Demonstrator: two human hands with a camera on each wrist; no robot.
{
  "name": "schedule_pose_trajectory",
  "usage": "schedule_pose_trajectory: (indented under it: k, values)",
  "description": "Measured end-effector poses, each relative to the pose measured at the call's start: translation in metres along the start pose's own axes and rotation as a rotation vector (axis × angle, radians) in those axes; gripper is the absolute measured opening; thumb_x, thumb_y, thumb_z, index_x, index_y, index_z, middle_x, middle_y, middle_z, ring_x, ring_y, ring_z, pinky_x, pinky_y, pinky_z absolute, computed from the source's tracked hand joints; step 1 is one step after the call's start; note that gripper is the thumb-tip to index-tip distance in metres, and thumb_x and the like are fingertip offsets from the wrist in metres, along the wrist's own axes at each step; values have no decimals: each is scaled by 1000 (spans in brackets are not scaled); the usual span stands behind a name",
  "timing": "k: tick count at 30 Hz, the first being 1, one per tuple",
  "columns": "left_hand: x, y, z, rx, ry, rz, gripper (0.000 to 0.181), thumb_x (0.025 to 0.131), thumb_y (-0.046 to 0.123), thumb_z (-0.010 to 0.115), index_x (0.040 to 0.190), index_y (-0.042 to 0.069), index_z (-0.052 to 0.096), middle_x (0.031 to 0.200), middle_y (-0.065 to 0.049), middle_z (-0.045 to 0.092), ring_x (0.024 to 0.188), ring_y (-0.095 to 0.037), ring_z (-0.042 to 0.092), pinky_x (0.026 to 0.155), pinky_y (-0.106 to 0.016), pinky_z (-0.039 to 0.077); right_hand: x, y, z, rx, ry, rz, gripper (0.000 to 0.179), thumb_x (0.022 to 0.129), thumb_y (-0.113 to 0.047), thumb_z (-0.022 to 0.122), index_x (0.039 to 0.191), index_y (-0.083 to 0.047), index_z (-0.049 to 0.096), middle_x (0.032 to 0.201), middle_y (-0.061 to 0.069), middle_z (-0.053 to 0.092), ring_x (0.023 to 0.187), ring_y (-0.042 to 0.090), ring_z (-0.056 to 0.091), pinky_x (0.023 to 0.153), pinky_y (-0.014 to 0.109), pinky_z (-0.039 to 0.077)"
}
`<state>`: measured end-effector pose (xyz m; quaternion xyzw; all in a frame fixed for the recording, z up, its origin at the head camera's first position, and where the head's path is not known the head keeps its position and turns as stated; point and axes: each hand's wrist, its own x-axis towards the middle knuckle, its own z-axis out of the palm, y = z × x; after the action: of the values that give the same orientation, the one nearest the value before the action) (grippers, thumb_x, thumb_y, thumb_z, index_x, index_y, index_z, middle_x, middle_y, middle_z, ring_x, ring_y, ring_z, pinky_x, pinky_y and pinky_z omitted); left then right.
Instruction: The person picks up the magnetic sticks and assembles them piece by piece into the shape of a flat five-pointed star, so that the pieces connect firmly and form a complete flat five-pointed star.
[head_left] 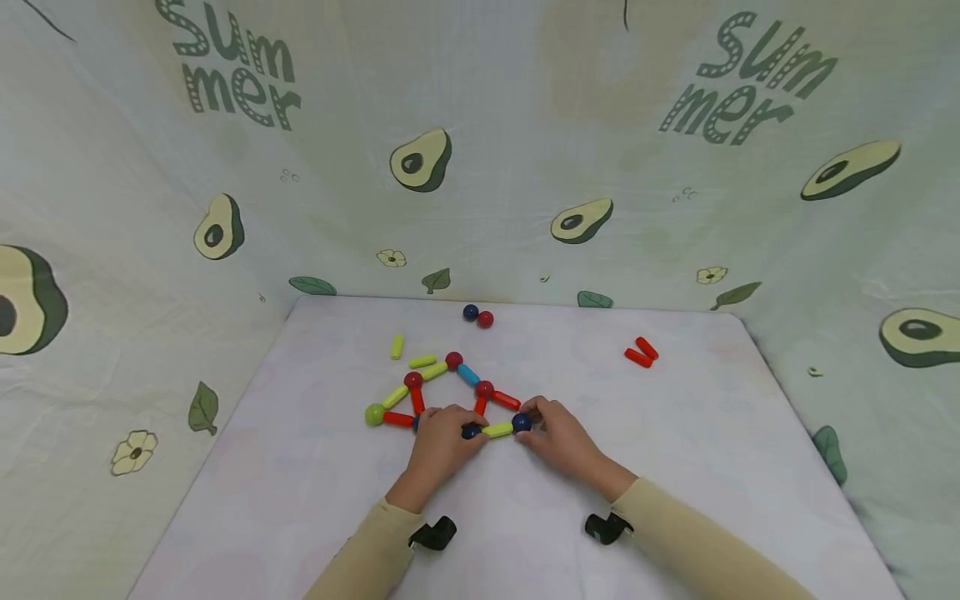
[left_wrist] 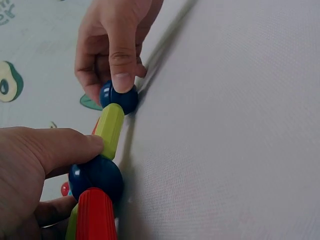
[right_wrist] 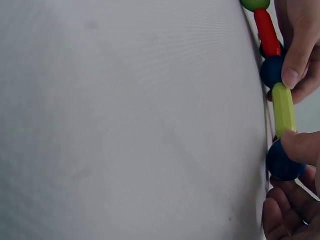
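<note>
On the white table lies a frame of balls and rods. My left hand (head_left: 441, 443) pinches a dark blue ball (left_wrist: 97, 177) at its near side, thumb on top against the end of a yellow-green rod (head_left: 497, 430). At that rod's other end is a second dark blue ball (head_left: 521, 422), which my right hand (head_left: 561, 440) grips between thumb and fingers. A red rod (head_left: 506, 401) runs from a red ball (head_left: 484, 389) down toward the right hand's ball. My left hand partly hides the frame's near middle, where another dark blue ball shows slightly.
The frame's left end is a green ball (head_left: 374, 414). Behind it lie two loose yellow-green rods (head_left: 397, 347). Farther back sit a loose blue ball (head_left: 470, 312) and red ball (head_left: 485, 319). Two red rods (head_left: 638, 358) lie at right. A printed cloth (head_left: 495, 167) surrounds the table.
</note>
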<state>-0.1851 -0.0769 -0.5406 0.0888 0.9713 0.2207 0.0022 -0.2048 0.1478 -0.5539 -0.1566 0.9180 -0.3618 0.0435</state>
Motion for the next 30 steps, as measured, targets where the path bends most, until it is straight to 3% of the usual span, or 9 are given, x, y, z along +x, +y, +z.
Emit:
schedule_pose_trajectory:
  k: [4,8,13,17,24,30]
  values:
    - [-1,-1,0,-6,0,-2,31,88,39,80,117,27,78,113,3,73,110,-20,64,109,-55,35,4,3,-2,60,-3,3,37,90,-22,80,121,-14,61,108,-5,62,97,11,59,86,33,53]
    - [-2,-3,-1,-8,2,-3,43,87,40,81,127,28,73,120,3,73,114,-20,65,112,-56,33,15,6,-7,135,-20,36,27,100,-21,66,126,-13,61,110,-4,65,97,13,61,86,35,53]
    - [-3,-3,-1,-11,9,20,44,87,39,82,127,26,73,120,1,73,115,-21,66,111,-57,34,30,6,-14,168,-93,91,26,106,-22,55,129,-16,66,120,-1,68,108,17,62,97,44,51]
    - [-4,-2,-1,-14,13,28,41,86,38,82,124,25,74,117,0,73,113,-21,66,111,-56,35,35,6,-17,211,-151,90,26,107,-18,53,127,-15,68,123,2,68,108,20,62,100,47,49]
    - [-3,-3,-2,-5,12,27,39,87,38,81,124,26,74,117,1,73,113,-20,66,111,-55,35,37,6,-13,217,-173,79,23,105,-15,55,120,-18,72,120,-1,68,112,21,59,103,48,46]
    - [-3,-3,-1,-1,4,25,43,87,39,81,127,25,73,118,0,73,113,-21,66,112,-55,34,36,10,-12,209,-198,85,22,104,-15,57,120,-19,71,116,-4,68,103,17,58,98,44,50]
